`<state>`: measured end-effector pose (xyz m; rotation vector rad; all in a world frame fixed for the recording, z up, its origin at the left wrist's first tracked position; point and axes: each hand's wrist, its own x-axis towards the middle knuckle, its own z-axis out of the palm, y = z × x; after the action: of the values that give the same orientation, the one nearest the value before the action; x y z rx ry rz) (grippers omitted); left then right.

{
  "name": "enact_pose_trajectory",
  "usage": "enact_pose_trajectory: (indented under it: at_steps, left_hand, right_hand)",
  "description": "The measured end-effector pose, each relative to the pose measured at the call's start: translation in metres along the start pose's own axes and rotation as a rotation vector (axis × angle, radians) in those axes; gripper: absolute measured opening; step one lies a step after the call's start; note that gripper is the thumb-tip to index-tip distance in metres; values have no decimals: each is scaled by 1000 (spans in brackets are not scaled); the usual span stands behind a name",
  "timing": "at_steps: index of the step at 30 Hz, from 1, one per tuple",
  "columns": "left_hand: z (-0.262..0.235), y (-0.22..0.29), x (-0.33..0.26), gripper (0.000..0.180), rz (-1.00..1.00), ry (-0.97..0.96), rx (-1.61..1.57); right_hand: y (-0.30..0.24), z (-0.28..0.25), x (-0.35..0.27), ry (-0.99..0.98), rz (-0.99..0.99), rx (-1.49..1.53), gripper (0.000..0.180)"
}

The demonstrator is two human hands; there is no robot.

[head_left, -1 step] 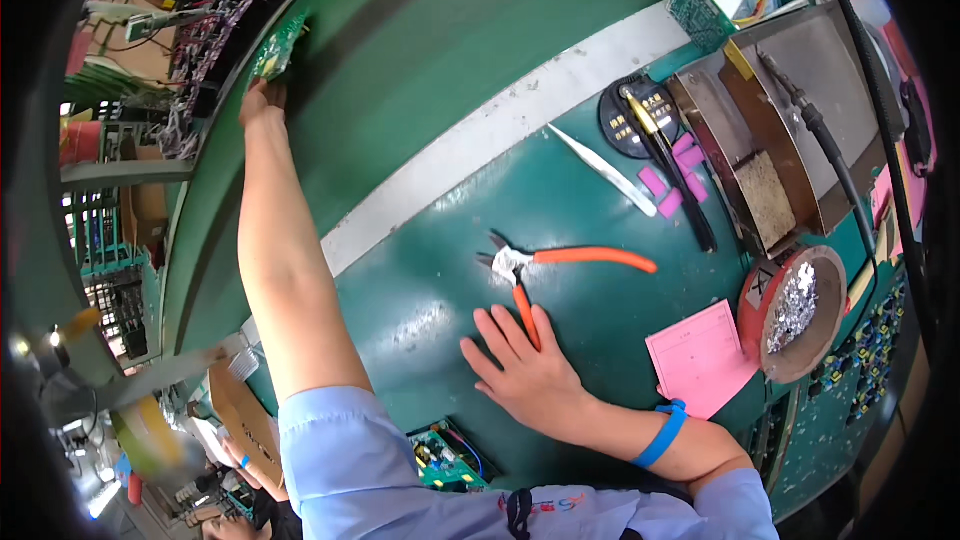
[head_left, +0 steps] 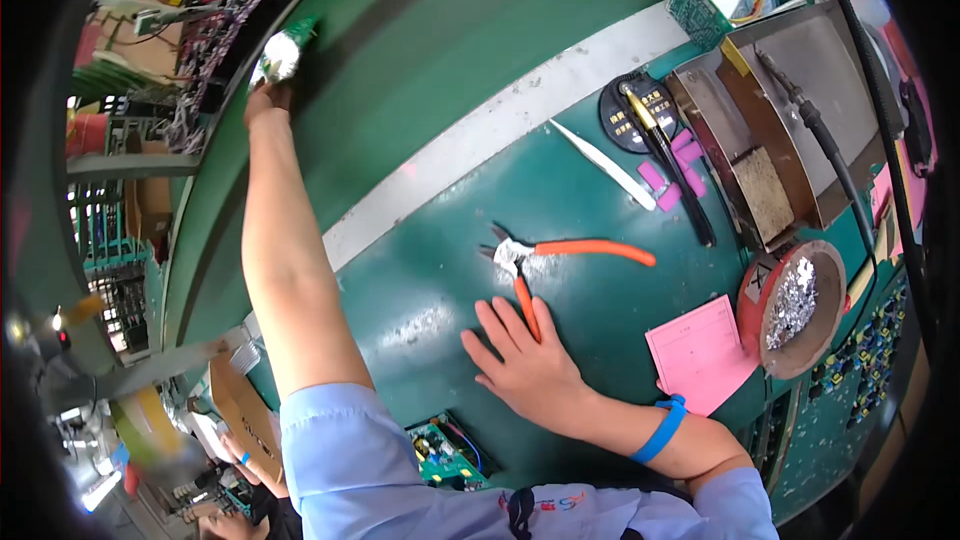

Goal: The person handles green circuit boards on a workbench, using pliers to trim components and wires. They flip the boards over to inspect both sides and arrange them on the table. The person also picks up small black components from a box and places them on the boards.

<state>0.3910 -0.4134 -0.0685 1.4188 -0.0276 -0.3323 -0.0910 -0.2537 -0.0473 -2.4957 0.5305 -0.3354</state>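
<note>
My left arm reaches far out to the upper left, over the green belt-like surface. At its end my left hand (head_left: 267,100) is closed on the near end of a green circuit board (head_left: 284,56), which shines with a bright glare. My right hand (head_left: 528,362) rests palm down on the green tabletop with its fingers spread, a blue band round its wrist. Against its fingers lies one orange handle of a pair of side cutters (head_left: 512,258), whose jaws stand apart. A second circuit board (head_left: 447,450) lies close to my body, partly hidden by my shirt.
White tweezers (head_left: 604,164), a black-handled brush-like tool (head_left: 670,165) and pink blocks (head_left: 652,177) lie beyond the cutters. To the right are a metal tray (head_left: 745,130) with a soldering iron (head_left: 812,115), a red bowl (head_left: 752,315) of solder scraps and pink paper (head_left: 705,355).
The circuit board in my left hand has tilted and now reflects the light strongly. My left hand has shifted slightly; my right hand stays almost where it was.
</note>
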Motion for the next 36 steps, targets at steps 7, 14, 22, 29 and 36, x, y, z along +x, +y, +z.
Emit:
enact_pose_trajectory:
  at_steps: [7, 14, 22, 29, 36]
  left_hand:
    - [-79, 82, -123, 27, 73, -258, 98]
    - [-196, 131, -303, 15, 185, -626, 241]
    - [-322, 72, -364, 27, 91, -678, 81]
    - [-321, 57, -335, 42, -54, -784, -21]
    - [-303, 25, -321, 38, -94, -902, -9]
  right_hand:
    - [-10, 5, 0, 79, -101, -150, 50]
    - [0, 9, -6, 268, -235, -417, 48]
    - [-87, -15, 3, -112, 166, 1098, 42]
    - [-89, 45, 33, 84, 176, 1146, 33]
    - [-73, 50, 39, 137, 274, 1150, 32]
